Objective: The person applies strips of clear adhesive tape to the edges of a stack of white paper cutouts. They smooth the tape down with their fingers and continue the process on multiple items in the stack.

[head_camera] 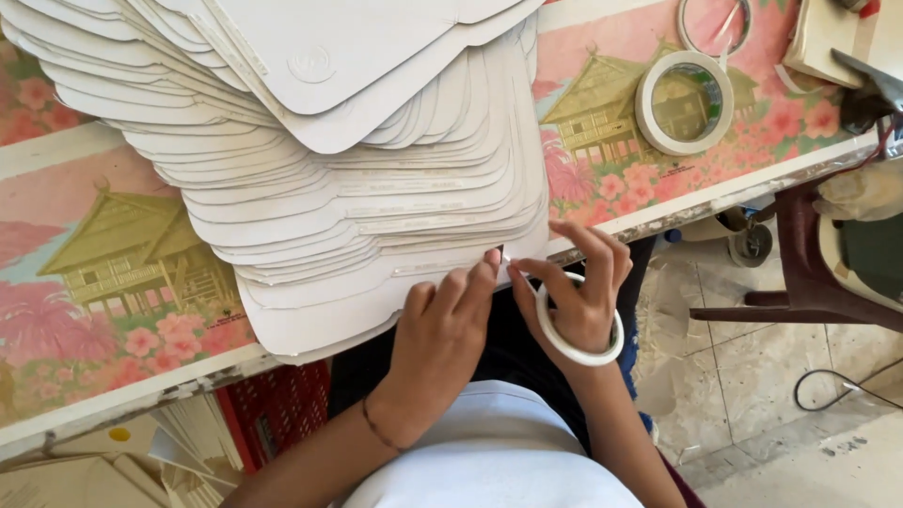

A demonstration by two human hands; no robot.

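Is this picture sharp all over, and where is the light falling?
Head view: soft throughout, with the cardboard stack bright and nearly washed out near the top. Even daylight also brightens the floor at right. The left hand and the right hand, wearing a tape roll, look slightly smeared. Straight edges bow a little.

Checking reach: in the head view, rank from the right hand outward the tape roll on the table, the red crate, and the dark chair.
From the right hand:
1. Tape roll on the table, up and right.
2. Dark chair, far right, close to the roll's distance; hard to separate.
3. Red crate, under the table, left.

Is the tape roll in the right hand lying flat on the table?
No, the tape roll hangs around the right hand, off the table edge.
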